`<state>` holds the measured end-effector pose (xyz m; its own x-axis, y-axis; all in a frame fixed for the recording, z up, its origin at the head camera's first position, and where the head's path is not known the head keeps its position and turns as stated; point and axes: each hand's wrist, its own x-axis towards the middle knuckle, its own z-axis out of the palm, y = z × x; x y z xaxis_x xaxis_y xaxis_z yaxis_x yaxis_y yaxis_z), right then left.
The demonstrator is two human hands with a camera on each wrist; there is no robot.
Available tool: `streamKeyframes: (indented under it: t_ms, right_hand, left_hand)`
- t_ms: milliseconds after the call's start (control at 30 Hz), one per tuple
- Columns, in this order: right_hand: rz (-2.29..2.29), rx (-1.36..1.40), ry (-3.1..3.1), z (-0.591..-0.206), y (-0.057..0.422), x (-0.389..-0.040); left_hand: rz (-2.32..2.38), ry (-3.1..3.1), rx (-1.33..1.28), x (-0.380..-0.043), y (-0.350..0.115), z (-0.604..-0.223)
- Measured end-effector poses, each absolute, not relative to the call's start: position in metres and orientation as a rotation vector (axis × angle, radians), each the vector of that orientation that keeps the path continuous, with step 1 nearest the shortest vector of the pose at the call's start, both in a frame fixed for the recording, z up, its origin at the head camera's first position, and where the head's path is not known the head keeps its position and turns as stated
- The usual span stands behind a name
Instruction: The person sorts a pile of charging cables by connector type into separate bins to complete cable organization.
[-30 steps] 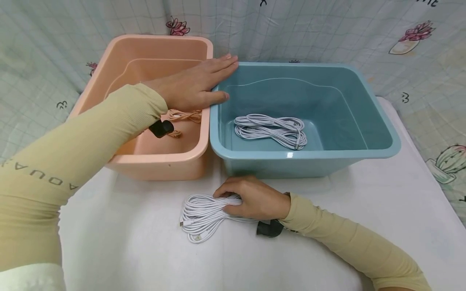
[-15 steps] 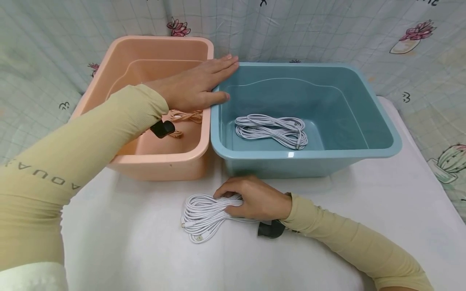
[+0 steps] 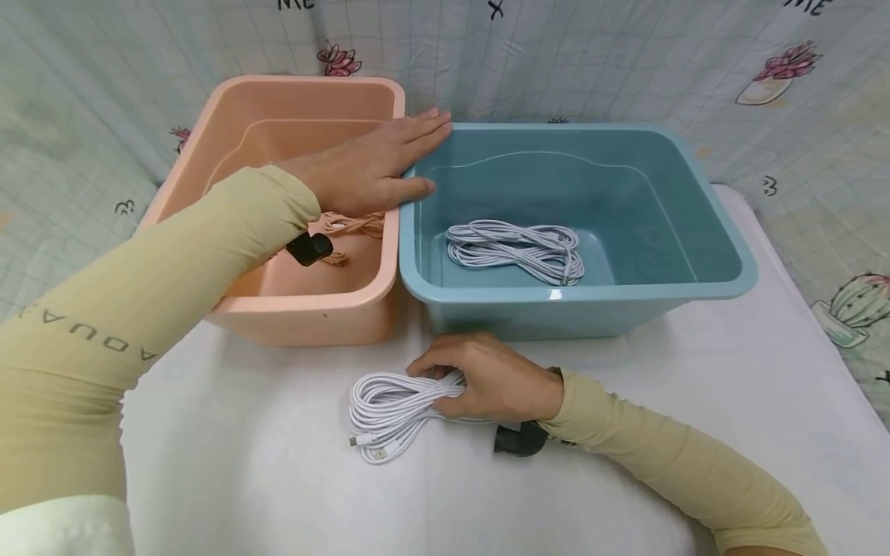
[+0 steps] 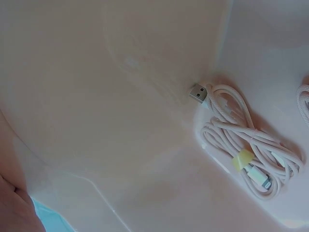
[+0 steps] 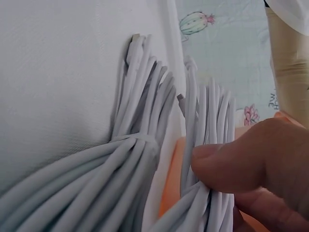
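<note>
My left hand (image 3: 375, 166) lies flat with its fingers straight across the touching rims of the peach bin (image 3: 299, 305) and the blue bin (image 3: 667, 293). On the white cloth in front of the bins, my right hand (image 3: 497, 382) pinches a coiled white cable (image 5: 210, 111) between thumb and fingers. A second white cable bundle (image 5: 135, 150), tied at its middle, lies beside it in the right wrist view. From above, the two overlap as one white cable pile (image 3: 389, 409), with connectors showing at its near left end.
Inside the blue bin lie coiled white cables (image 3: 518, 251). The peach bin holds peach-coloured cables (image 3: 354, 222), partly hidden by the left arm; the left wrist view shows one coil (image 4: 246, 140) with a yellow tie. A patterned curtain (image 3: 556, 62) hangs behind the bins.
The head view has shifted slightly. My right hand keeps its pinch while the pile's cable ends have moved a little. My left hand stays on the bin rims.
</note>
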<state>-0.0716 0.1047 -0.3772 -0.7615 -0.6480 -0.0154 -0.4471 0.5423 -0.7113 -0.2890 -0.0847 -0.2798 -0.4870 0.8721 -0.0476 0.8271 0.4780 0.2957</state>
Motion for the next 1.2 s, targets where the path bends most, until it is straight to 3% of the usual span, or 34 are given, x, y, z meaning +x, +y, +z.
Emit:
streamKeyframes:
  t_ms: [1200]
  right_hand:
    - [-1.412,-0.786,2.243,-0.3687,0.1119,-0.0725]
  left_hand:
    - [0.346,2.536,1.49,-0.2897,-0.085,-0.284]
